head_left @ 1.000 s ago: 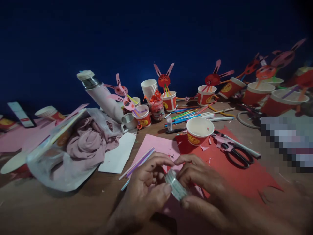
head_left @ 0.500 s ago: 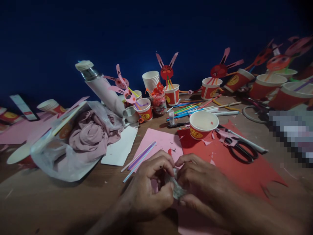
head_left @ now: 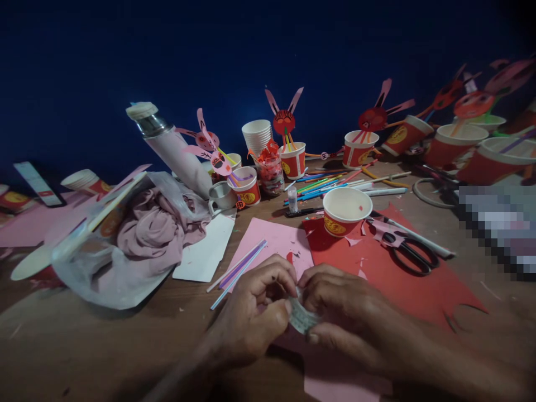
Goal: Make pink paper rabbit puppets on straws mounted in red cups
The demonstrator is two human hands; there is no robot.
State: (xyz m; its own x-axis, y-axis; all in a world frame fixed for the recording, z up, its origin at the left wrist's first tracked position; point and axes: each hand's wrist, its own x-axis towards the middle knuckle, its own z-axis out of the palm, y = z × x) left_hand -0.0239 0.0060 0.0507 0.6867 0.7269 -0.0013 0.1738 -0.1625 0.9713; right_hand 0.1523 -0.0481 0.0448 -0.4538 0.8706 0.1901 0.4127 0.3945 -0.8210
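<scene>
My left hand [head_left: 260, 314] and my right hand [head_left: 349, 308] meet low in the middle, both closed around a small roll of clear tape [head_left: 303, 319]. Left thumb and fingers pinch its near side, while the right fingers and thumb grip the other side. Fingertips hide part of the roll. Under the hands lie pink paper [head_left: 288, 237] and red paper [head_left: 422, 290]. Black-handled scissors [head_left: 414, 254] rest on the red sheet beside a red-and-white paper cup [head_left: 347, 209]. Several straws [head_left: 238, 273] lie just left of my hands.
Rabbit figures of paper stand in cups [head_left: 293, 162] along the back. A plastic bag holding pink cloth [head_left: 146, 229] fills the left, near a tilted thermos [head_left: 180, 159] and a metal mug [head_left: 221, 196]. Coloured sticks [head_left: 318, 190] and a blurred-out object [head_left: 502, 223] lie to the right.
The roll of tape has turned between my fingers, and more of its curved edge shows. My left thumb has shifted slightly left. The view has moved a little.
</scene>
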